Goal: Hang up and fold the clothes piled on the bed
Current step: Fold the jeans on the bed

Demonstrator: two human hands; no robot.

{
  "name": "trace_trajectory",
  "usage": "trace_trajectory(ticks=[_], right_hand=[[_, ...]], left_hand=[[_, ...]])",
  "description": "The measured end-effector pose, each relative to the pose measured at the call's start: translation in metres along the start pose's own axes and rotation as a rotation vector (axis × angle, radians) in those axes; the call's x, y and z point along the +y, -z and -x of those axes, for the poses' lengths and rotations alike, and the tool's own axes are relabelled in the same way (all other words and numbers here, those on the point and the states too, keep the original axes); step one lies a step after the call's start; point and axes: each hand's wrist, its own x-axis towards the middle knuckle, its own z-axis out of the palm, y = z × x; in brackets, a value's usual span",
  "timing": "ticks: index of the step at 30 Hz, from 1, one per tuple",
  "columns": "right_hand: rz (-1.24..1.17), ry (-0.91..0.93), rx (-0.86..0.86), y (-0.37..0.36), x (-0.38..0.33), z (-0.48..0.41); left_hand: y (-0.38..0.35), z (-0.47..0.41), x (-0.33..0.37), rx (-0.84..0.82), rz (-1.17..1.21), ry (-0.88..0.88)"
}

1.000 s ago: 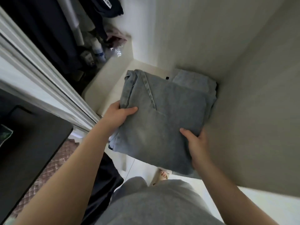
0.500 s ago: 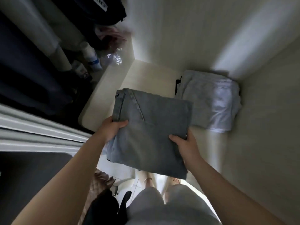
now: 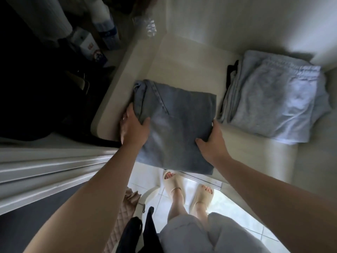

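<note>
Home wardrobe: shelf (image 3: 182, 63), folded clothes (image 3: 269, 99), hanging garments (image 3: 23, 61).

The folded jeans (image 3: 175, 125) are faded blue denim, matt and coarse-woven with raised stitched seams, while the stack of grey sweatpants (image 3: 273, 103) to their right is a soft, matt fleecy knit with a gathered drawstring waistband. The shelf (image 3: 182, 66) under them is smooth cream board with a faint sheen. Far left lies crinkled clear plastic (image 3: 147, 26) that catches the light. Near, the floor tiles (image 3: 237, 216) are glossy white and the slippers (image 3: 173, 185) look matt and smooth — foam-like.
</note>
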Motion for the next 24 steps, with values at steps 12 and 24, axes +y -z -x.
trace_trajectory(ticks=[12, 24], right_hand=[[0.906, 0.519, -0.263, -0.031, 0.025, 0.056], [0.809, 0.421, -0.169, -0.033, 0.02, 0.023]], left_hand=[[-0.005, 0.11, -0.084, -0.218, -0.598, -0.408], [-0.022, 0.066, -0.045, -0.13, -0.52, -0.439]])
